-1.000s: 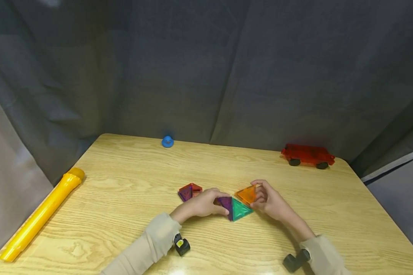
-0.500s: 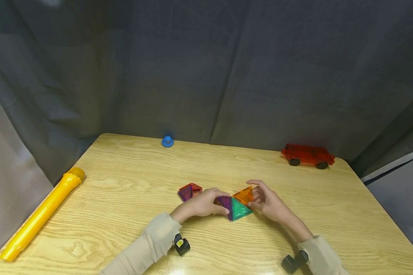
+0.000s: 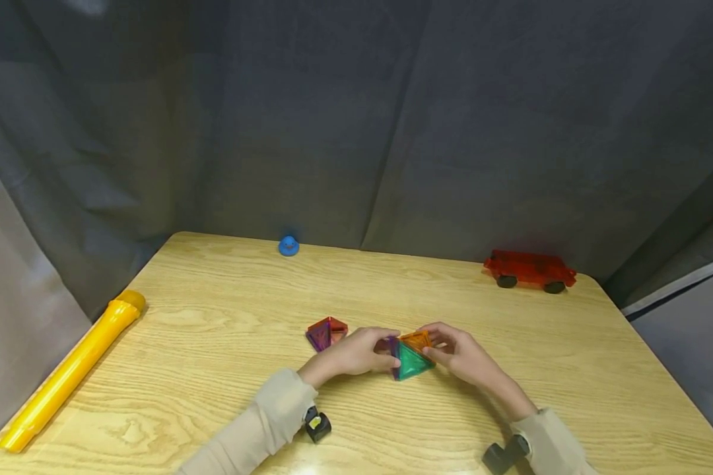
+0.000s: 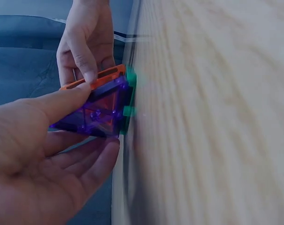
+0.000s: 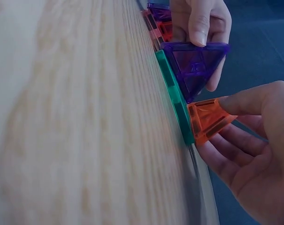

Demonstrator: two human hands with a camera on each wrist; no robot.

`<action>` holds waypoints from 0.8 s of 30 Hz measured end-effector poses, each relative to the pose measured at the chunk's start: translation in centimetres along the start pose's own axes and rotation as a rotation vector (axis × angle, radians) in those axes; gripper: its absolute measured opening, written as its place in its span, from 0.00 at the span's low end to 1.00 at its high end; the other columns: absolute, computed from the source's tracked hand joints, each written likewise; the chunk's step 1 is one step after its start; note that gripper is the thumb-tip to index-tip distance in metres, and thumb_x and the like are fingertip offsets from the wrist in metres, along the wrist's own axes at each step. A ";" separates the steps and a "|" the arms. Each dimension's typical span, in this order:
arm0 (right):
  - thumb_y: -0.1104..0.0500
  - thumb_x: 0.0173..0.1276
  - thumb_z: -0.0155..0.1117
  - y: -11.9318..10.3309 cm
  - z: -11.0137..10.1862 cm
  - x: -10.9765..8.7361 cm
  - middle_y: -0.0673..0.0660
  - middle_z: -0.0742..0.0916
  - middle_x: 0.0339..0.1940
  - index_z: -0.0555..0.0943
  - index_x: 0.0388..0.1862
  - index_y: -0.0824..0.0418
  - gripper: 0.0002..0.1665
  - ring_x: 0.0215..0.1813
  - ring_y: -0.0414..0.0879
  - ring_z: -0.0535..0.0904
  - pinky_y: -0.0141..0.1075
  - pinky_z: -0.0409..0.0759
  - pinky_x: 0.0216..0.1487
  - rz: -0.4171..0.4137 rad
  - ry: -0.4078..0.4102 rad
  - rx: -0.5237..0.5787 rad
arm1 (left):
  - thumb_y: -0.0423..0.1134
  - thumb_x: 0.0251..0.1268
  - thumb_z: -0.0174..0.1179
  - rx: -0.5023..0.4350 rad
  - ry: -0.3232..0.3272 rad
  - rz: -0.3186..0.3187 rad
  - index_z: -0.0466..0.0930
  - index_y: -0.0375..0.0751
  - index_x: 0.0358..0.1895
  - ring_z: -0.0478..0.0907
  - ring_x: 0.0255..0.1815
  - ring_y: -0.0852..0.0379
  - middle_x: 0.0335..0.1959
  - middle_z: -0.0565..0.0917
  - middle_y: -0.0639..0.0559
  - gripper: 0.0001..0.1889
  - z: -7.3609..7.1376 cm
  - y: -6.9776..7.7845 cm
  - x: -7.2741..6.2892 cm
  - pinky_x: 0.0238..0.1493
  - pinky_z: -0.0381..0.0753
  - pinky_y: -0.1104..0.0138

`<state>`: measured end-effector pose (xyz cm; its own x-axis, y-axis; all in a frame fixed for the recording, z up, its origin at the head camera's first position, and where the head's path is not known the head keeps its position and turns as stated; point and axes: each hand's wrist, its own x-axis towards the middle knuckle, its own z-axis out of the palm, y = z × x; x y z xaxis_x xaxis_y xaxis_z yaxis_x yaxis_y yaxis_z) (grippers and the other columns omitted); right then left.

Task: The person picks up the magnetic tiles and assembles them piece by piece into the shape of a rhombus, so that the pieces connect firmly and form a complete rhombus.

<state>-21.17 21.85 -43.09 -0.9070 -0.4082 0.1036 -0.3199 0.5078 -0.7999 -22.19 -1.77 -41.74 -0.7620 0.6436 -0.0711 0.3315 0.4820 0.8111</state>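
Observation:
A green triangular magnetic tile (image 3: 413, 361) lies flat on the wooden table between both hands. My left hand (image 3: 362, 351) pinches a purple triangular magnetic tile (image 5: 195, 68), thumb on one face and fingers behind. It is raised steeply along the green tile's left edge. On the far right edge, an orange triangular magnetic tile (image 5: 207, 117) leans up, pinched between the thumb and fingers of my right hand (image 3: 460, 357). Purple and orange tiles tilt toward each other over the green one. In the left wrist view the purple tile (image 4: 97, 112) partly covers the orange tile (image 4: 104, 73).
Just beyond my left hand sits a small cluster of red and purple tiles (image 3: 327, 332). A blue toy duck (image 3: 288, 246) and a red wheeled base (image 3: 529, 269) stand near the far edge. A long yellow tube (image 3: 74, 369) lies along the left edge.
The purple and orange tiles have tilted up from lying nearly flat. The right hand has moved left with the orange tile, now against the green tile's edge. Other objects stay put.

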 end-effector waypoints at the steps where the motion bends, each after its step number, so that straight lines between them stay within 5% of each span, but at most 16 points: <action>1: 0.65 0.68 0.60 0.1 0.0 0.0 0.61 0.84 0.46 0.77 0.54 0.65 0.16 0.47 0.51 0.79 0.32 0.80 0.42 0.000 -0.004 0.004 | 0.41 0.65 0.61 -0.008 0.000 0.002 0.65 0.34 0.68 0.76 0.57 0.52 0.60 0.76 0.43 0.30 0.0 0.1 0.1 0.56 0.75 0.67; 8: 0.62 0.66 0.63 0.2 0.0 0.0 0.58 0.83 0.45 0.77 0.53 0.62 0.17 0.45 0.46 0.79 0.33 0.80 0.42 -0.021 -0.036 0.005 | 0.40 0.67 0.59 0.031 -0.027 0.044 0.64 0.34 0.68 0.73 0.62 0.50 0.64 0.72 0.44 0.29 0.3 0.5 0.7 0.59 0.73 0.67; 15: 0.61 0.64 0.66 0.3 0.0 0.0 0.57 0.83 0.43 0.77 0.52 0.64 0.18 0.44 0.44 0.77 0.33 0.80 0.41 -0.071 -0.059 -0.015 | 0.40 0.67 0.59 0.118 -0.023 0.066 0.65 0.34 0.68 0.74 0.51 0.59 0.60 0.75 0.45 0.28 0.5 0.8 1.0 0.54 0.73 0.70; 20: 0.60 0.65 0.65 0.2 -0.3 0.0 0.59 0.83 0.45 0.76 0.54 0.64 0.19 0.47 0.50 0.77 0.34 0.79 0.44 -0.078 -0.083 -0.025 | 0.39 0.69 0.57 0.130 -0.044 0.065 0.64 0.35 0.69 0.72 0.59 0.56 0.61 0.74 0.46 0.28 0.3 1.0 0.9 0.59 0.71 0.68; 24: 0.64 0.67 0.61 0.0 -0.5 -0.1 0.63 0.79 0.55 0.73 0.60 0.64 0.23 0.56 0.60 0.75 0.46 0.78 0.53 -0.088 -0.130 -0.009 | 0.36 0.69 0.56 0.141 -0.040 0.078 0.64 0.36 0.69 0.75 0.56 0.55 0.59 0.76 0.45 0.26 0.2 0.9 0.9 0.56 0.73 0.70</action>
<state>-21.18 22.27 -42.81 -0.8324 -0.5459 0.0952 -0.3996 0.4725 -0.7855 -22.47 -0.60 -41.24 -0.7095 0.7038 -0.0364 0.4657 0.5070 0.7253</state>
